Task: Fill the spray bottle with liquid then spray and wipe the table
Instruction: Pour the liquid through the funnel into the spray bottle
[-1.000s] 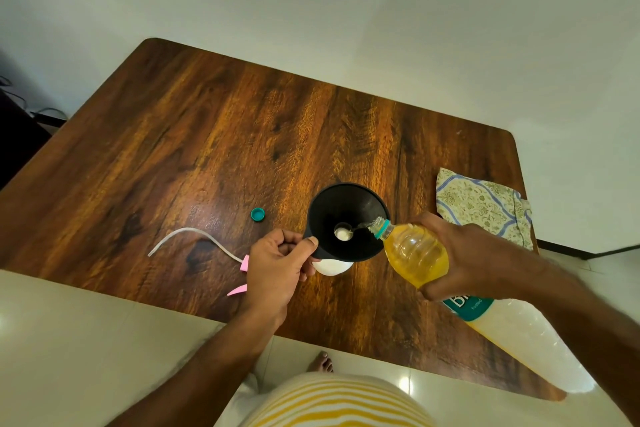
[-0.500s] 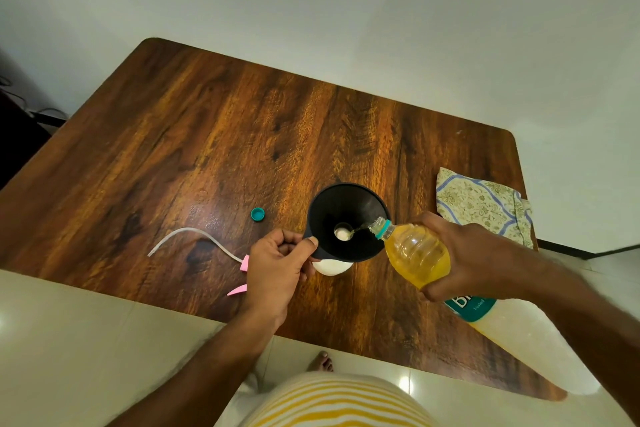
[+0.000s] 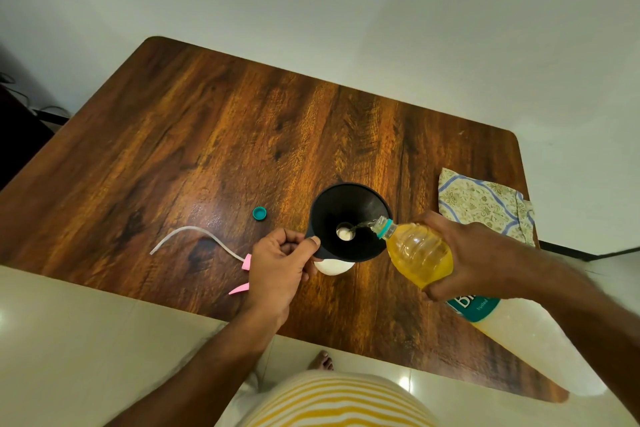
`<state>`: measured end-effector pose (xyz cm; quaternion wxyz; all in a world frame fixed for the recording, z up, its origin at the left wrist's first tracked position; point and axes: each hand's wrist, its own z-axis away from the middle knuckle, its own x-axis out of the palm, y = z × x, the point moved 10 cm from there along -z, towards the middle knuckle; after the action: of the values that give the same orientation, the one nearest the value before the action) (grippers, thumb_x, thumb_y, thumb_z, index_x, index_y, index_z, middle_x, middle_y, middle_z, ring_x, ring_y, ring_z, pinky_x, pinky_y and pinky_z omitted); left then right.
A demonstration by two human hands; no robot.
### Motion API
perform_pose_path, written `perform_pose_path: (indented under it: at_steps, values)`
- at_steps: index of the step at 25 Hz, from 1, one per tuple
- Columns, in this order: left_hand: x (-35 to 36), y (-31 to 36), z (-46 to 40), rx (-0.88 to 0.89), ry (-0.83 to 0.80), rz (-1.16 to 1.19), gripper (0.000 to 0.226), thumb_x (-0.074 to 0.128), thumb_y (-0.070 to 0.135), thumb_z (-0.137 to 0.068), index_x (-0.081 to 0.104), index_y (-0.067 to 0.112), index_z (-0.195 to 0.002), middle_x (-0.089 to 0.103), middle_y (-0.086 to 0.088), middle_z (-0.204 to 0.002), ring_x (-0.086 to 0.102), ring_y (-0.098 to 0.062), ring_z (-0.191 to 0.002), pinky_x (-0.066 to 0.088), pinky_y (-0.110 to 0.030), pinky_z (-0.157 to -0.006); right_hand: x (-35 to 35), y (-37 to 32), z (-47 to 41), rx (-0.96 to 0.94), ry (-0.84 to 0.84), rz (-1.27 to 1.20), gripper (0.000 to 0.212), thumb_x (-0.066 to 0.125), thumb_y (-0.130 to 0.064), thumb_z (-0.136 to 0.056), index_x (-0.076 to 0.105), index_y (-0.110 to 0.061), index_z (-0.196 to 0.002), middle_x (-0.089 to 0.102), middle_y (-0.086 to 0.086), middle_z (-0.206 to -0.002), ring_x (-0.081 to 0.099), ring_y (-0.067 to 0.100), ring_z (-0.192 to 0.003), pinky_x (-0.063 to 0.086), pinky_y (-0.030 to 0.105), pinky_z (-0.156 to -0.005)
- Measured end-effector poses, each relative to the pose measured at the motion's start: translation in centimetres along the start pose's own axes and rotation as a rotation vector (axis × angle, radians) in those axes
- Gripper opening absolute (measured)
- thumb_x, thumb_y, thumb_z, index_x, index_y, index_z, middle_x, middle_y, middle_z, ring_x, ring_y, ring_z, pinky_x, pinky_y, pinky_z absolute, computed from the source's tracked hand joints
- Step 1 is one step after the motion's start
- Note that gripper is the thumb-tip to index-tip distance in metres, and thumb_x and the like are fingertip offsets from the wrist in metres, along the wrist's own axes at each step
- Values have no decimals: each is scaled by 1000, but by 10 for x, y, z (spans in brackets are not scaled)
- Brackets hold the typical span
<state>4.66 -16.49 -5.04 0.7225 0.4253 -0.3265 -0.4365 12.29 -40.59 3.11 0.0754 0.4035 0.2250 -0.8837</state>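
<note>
Your left hand (image 3: 277, 270) pinches the rim tab of the black funnel (image 3: 349, 222) between thumb and curled fingers. The funnel sits in the neck of the white spray bottle (image 3: 333, 266), which stands near the table's (image 3: 207, 135) front edge, roughly midway along it. Your right hand (image 3: 474, 260) is wrapped around the tilted plastic bottle (image 3: 415, 253) of yellow liquid; its mouth rests over the funnel's right rim, and a thin stream runs into the funnel. The pink spray head (image 3: 244, 274) with its white dip tube (image 3: 194, 230) lies left of your left hand. A teal cap (image 3: 259, 213) lies just beyond it. A patterned cloth (image 3: 481, 201) lies at the table's right edge.
</note>
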Motion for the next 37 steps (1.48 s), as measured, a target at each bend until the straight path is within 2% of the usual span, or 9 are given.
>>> perform_pose_path:
  at_steps: [8,15,30,37]
  values:
    - [0,-1,-1,1,5,10,4,68,8,-91,66,4,-91,69,-5,-62,57,-15,-50,44,-21,-45,-1,2,1,13,-1,7,88,80,-57,-54,29,-51,-124,61,-15,-105,68,10,-86,60,29,-75]
    - [0,-3,-2,-8,9,16,6,68,8,-90,66,3,-92,70,-8,-65,57,-14,-50,44,-21,-45,0,3,2,29,-13,5,89,81,-56,-54,27,-52,-126,61,-12,-108,67,12,-89,60,32,-77]
    - [0,-3,-1,-13,14,20,6,69,9,-90,67,3,-91,71,-9,-65,57,-13,-50,44,-21,-45,-5,-5,9,33,-22,-6,86,84,-47,-60,31,-47,-128,60,-13,-108,66,12,-89,58,28,-77]
    - [-1,-4,-2,-11,23,0,6,69,10,-90,67,4,-91,71,-6,-63,58,-12,-49,45,-20,-44,-7,-8,13,41,-28,12,81,84,-44,-64,25,-53,-119,57,-16,-108,65,9,-87,52,16,-68]
